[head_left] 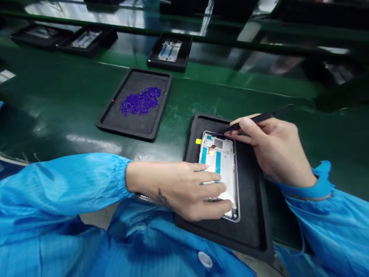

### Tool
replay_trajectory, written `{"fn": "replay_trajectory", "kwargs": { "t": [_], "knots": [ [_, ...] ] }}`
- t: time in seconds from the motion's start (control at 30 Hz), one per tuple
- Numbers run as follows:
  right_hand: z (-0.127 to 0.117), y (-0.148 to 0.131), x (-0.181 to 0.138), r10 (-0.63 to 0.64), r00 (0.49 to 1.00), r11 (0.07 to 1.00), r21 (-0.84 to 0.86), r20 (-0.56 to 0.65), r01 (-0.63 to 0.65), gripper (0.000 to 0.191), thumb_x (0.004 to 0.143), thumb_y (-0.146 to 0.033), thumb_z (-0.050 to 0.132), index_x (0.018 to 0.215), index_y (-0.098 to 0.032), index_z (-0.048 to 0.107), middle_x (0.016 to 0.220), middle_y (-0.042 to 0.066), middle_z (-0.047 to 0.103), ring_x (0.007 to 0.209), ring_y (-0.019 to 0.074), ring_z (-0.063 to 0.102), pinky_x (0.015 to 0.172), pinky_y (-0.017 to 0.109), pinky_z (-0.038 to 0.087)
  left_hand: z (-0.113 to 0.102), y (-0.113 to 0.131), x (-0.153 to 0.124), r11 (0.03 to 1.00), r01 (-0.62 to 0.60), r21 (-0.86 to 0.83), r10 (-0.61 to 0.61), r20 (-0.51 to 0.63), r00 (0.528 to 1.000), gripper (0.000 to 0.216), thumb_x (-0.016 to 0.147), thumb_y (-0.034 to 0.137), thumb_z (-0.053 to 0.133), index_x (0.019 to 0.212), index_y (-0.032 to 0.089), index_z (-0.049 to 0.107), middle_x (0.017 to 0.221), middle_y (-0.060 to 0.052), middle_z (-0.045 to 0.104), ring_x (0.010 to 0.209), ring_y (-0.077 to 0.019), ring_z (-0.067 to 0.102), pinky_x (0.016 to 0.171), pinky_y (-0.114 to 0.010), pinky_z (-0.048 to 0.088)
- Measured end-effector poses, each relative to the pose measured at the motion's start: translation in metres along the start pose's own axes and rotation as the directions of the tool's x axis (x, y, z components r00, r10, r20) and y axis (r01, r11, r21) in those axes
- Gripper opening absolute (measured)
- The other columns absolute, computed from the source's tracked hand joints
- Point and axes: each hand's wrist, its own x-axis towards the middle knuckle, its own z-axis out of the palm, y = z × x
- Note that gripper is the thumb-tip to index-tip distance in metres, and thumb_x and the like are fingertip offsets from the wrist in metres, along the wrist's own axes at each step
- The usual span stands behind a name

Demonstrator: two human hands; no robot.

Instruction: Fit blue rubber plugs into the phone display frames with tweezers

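Observation:
A silver phone frame (229, 163) with blue adhesive strips lies in a black foam tray (252, 231) in front of me. My left hand (187, 188) rests across its lower part with the fingers stretched out flat, covering some of it. In my right hand (271, 146) is a pair of black tweezers (256, 118), pinched between thumb and fingers. The tips of the tweezers reach the top edge of the frame. Whether they grip a small part there is too small to tell. A yellow tab (198, 141) sticks out at the frame's upper left.
Another black tray (132, 129), holding a heap of small purple pieces (141, 101), lies to the left on the green bench (72, 111). Farther back, a tray (186, 57) carries a similar phone frame (170, 50). More trays (108, 38) with frames stand at the far left.

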Motion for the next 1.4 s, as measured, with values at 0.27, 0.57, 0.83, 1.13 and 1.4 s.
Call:
{"fn": "replay_trajectory", "kwargs": {
  "t": [0.27,0.57,0.83,1.13,1.4],
  "knots": [
    [0.007,-0.013,-0.015,-0.205,0.979,0.894,-0.402,0.023,0.197,0.018,0.091,-0.034,0.068,0.086,-0.017,0.073,0.088,0.003,0.074,0.076,0.0140,0.071,0.068,0.022,0.058,-0.012,0.007,0.001,0.899,0.175,-0.402,-0.251,-0.142,0.958,0.015,0.075,0.042,0.076,0.083,0.030,0.073,0.103,-0.004,0.070,0.114,-0.0260,0.061,0.100,-0.034,0.048],
    [0.007,-0.017,-0.017,-0.315,0.939,0.761,-0.556,0.137,0.336,0.019,0.096,-0.031,0.061,0.088,-0.018,0.072,0.091,0.003,0.074,0.078,0.0136,0.067,0.066,0.023,0.050,0.000,0.005,-0.002,0.821,0.211,-0.530,-0.304,-0.094,0.948,0.011,0.080,0.037,0.071,0.088,0.032,0.075,0.115,-0.004,0.071,0.123,-0.0279,0.059,0.108,-0.041,0.046],
    [0.004,-0.011,-0.015,-0.334,0.929,0.737,-0.570,0.161,0.364,0.018,0.096,-0.035,0.060,0.090,-0.023,0.072,0.092,0.002,0.073,0.077,0.0168,0.067,0.062,0.029,0.049,0.005,0.003,-0.004,0.979,0.022,-0.203,-0.070,-0.230,0.971,0.011,0.084,0.032,0.069,0.092,0.032,0.076,0.111,-0.003,0.073,0.115,-0.0262,0.065,0.102,-0.040,0.053],
    [0.001,-0.008,-0.013,-0.267,0.956,0.877,-0.379,0.124,0.294,0.014,0.095,-0.031,0.064,0.096,-0.019,0.072,0.095,0.001,0.073,0.079,0.0121,0.071,0.071,0.022,0.057,0.017,-0.012,0.001,0.602,-0.202,0.772,0.644,-0.320,0.694,0.023,0.097,0.031,0.053,0.096,0.022,0.074,0.092,-0.002,0.075,0.090,-0.0160,0.071,0.084,-0.028,0.062],
    [0.002,-0.011,-0.014,-0.255,0.957,0.853,-0.436,0.137,0.289,0.018,0.096,-0.032,0.064,0.093,-0.018,0.074,0.100,0.002,0.073,0.081,0.0095,0.070,0.070,0.018,0.055,0.016,-0.010,0.000,0.590,-0.193,0.784,0.643,-0.312,0.699,0.023,0.097,0.029,0.052,0.096,0.024,0.074,0.093,-0.001,0.076,0.092,-0.0166,0.072,0.086,-0.029,0.063]
  ]
}}
